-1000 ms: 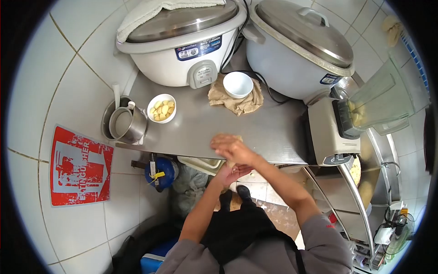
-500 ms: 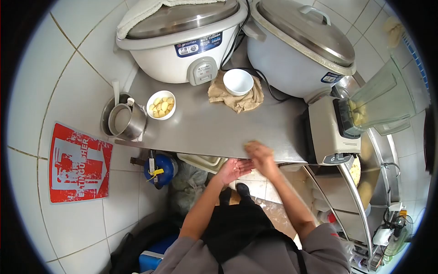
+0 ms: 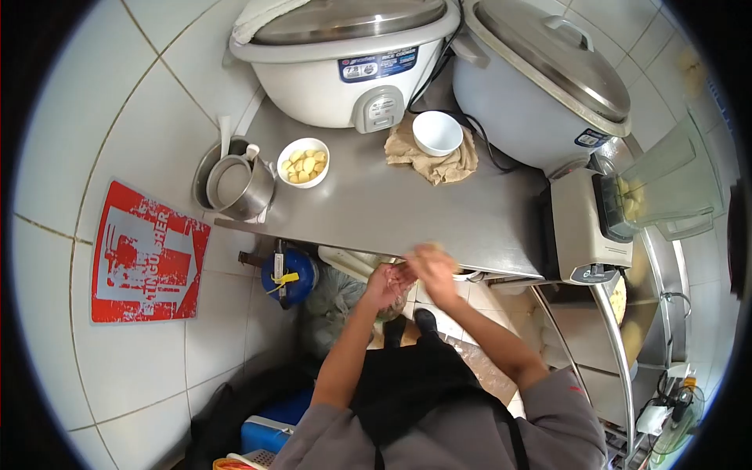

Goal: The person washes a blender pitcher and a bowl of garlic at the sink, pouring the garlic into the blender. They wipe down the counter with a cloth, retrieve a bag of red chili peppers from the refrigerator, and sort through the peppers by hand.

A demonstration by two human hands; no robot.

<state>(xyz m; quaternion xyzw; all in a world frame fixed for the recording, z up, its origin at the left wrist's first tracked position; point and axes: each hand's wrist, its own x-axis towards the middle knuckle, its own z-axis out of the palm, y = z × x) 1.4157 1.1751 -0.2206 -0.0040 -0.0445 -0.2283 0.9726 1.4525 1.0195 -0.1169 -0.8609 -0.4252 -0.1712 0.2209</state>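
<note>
My left hand (image 3: 386, 285) is held palm up just in front of the counter edge, fingers stretched toward the right hand and partly covered by it. Over those fingers is my right hand (image 3: 435, 272), smeared by motion. A pale yellowish patch shows at its fingertips, too blurred to name. On the steel counter (image 3: 376, 207), a white bowl (image 3: 319, 178) holds peeled garlic cloves (image 3: 303, 165). Another white bowl (image 3: 438, 133) sits on a crumpled brown cloth (image 3: 446, 168).
Two large rice cookers, one white (image 3: 313, 90) and one bluish (image 3: 509, 110), stand at the back. A blender (image 3: 587, 227) with pale chunks in its jug is on the right. Metal pots (image 3: 235, 192) stand at left. Below are a blue cylinder (image 3: 291, 276) and plastic bags (image 3: 325, 313).
My right hand has moved left and slightly down, over the left fingers. The view has shifted, so the counter items appear farther right and a little higher.
</note>
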